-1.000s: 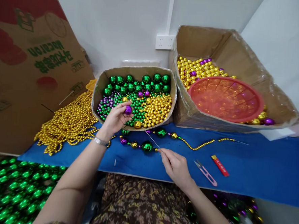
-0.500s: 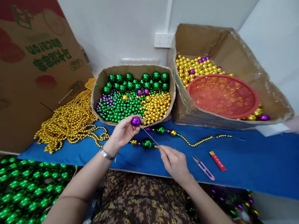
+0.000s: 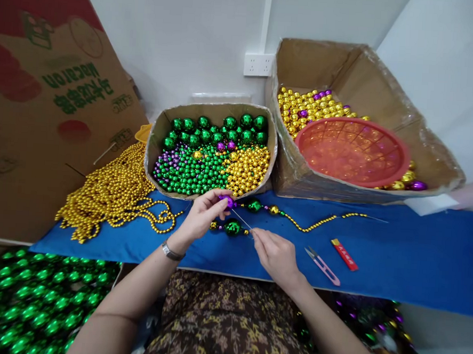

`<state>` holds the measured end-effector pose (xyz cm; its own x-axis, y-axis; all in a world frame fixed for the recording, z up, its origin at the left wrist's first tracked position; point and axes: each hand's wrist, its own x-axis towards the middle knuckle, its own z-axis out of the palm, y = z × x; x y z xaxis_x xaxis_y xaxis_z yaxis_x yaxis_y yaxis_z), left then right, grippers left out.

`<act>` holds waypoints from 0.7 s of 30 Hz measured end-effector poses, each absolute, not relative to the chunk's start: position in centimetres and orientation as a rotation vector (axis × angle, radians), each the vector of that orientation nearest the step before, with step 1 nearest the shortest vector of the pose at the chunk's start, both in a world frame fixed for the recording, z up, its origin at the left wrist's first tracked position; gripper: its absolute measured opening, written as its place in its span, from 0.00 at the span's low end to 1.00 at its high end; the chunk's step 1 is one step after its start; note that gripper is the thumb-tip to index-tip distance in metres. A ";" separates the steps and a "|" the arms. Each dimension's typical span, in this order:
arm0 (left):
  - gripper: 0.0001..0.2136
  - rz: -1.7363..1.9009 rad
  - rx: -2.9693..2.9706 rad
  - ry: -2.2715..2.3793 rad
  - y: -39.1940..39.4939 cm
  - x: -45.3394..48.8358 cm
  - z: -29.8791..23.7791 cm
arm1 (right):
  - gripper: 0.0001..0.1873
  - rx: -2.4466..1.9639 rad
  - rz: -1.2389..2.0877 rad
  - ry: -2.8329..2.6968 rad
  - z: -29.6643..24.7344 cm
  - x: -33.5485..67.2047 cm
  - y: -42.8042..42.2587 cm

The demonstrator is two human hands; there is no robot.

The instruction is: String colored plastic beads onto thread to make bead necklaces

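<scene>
My left hand [image 3: 207, 211] is closed on a large shiny purple bead [image 3: 227, 201], just in front of the cardboard box of beads. A thin needle [image 3: 240, 216] slants from the bead down to my right hand [image 3: 274, 252], whose fingertips pinch its near end. Beyond my hands lies a strand of beads [image 3: 274, 209] in green, gold and purple, running right into a row of tiny gold beads. A nearer stretch with a big green bead [image 3: 232, 227] rests between my hands on the blue cloth [image 3: 408, 246].
Gold bead strings [image 3: 111, 193] are heaped at left beside a tall carton [image 3: 31, 132]. The bead box [image 3: 151, 161] and a larger box [image 3: 284, 174] with a red basket [image 3: 352, 152] stand behind. Pink thread snips [image 3: 323, 266] and a red packet [image 3: 344, 254] lie at right.
My left hand has moved right and slightly nearer with the purple bead, sliding it along the needle toward my right hand. My right hand has hardly moved.
</scene>
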<state>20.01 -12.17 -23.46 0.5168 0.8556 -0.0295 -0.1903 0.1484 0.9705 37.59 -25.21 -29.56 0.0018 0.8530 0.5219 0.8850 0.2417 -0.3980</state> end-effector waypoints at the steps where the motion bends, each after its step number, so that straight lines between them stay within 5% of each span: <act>1: 0.15 0.835 1.186 0.689 -12.3 20.0 -23.6 | 0.15 -1.585 -0.034 -1.823 -29.6 37.6 -25.2; 13: 0.19 0.743 1.367 0.691 -12.0 20.0 -23.8 | 0.14 -1.545 0.041 -1.769 -29.3 37.6 -25.2; 21: 0.09 0.908 2.270 1.051 -5.7 21.3 -24.6 | 0.13 -1.579 0.007 -1.727 -29.4 38.5 -25.5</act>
<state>21.26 -5.70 -24.64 0.4863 0.7932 0.3667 0.4778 -0.5927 0.6484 38.50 -25.45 -29.43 0.0761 0.8467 0.5267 0.8423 0.2281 -0.4884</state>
